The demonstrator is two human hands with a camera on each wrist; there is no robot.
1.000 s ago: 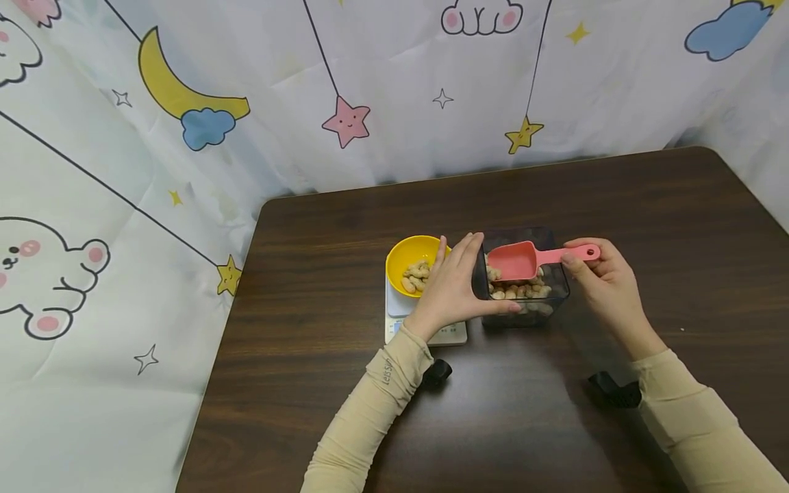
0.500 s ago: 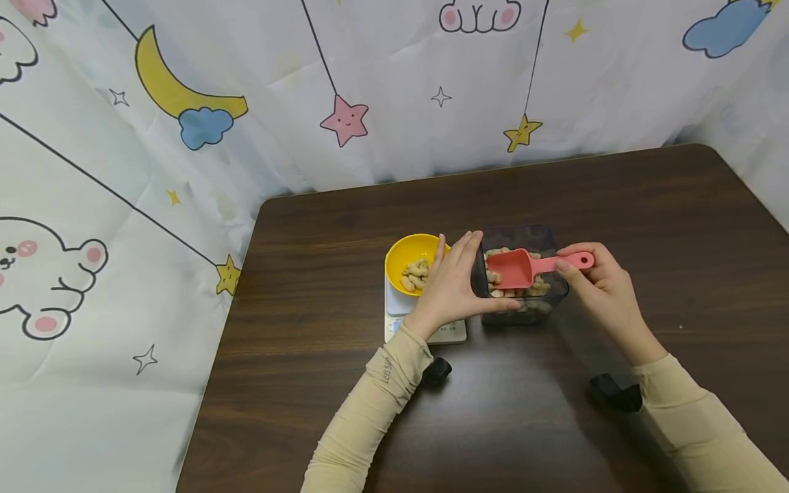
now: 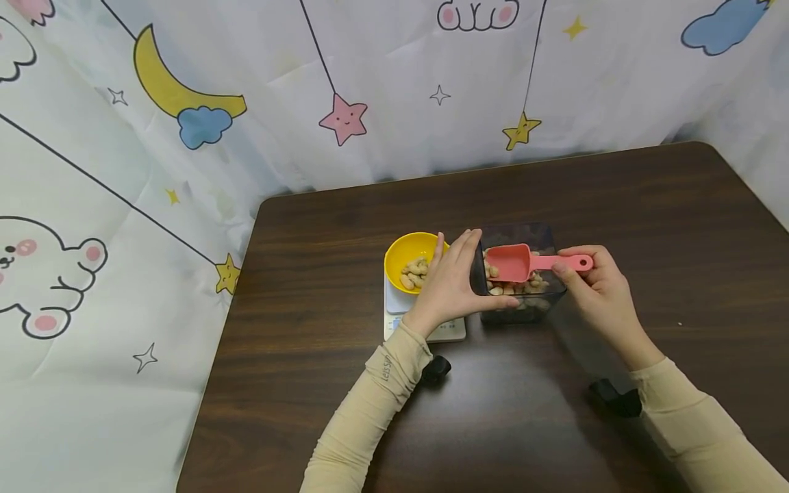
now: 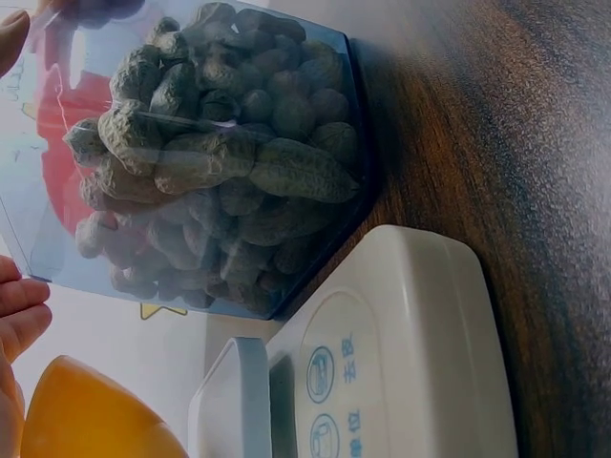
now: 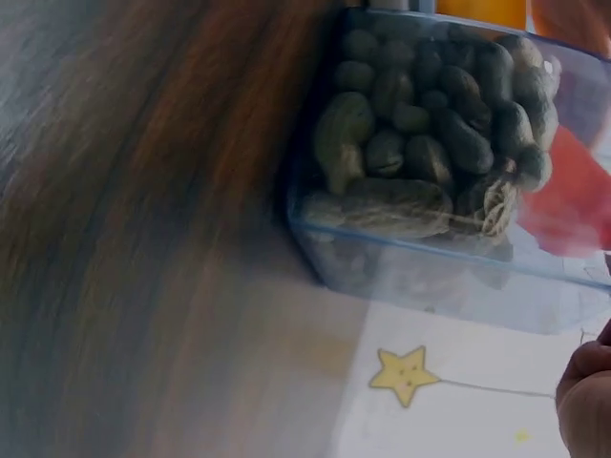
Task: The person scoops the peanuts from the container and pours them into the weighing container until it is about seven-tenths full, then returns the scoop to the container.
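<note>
My right hand [image 3: 600, 294] pinches the handle of a pink scoop [image 3: 510, 263], thumb on top. The scoop's bowl lies on unshelled peanuts [image 3: 535, 283] inside a clear, dark-tinted plastic box [image 3: 524, 315]. My left hand [image 3: 445, 284] rests against the box's left side, its fingers straight and its thumb stretched along the front wall. Through the box walls, both wrist views show peanuts heaped inside, with the scoop [image 4: 72, 143] behind them. Left of the box is a yellow bowl [image 3: 396, 259] holding several peanuts, partly hidden by my left hand. The bowl sits on a white kitchen scale [image 3: 394, 322].
Everything stands on a dark wooden table [image 3: 308, 287]. A white curtain [image 3: 394, 68] with printed stars and clouds hangs behind the table and at its left. Black wrist mounts [image 3: 435, 370] show at both sleeves. A tiny pale crumb lies to the right.
The scoop has shifted slightly left, dipped among the peanuts and tilted, then risen a little, with my right hand following it. My left hand stays at the box.
</note>
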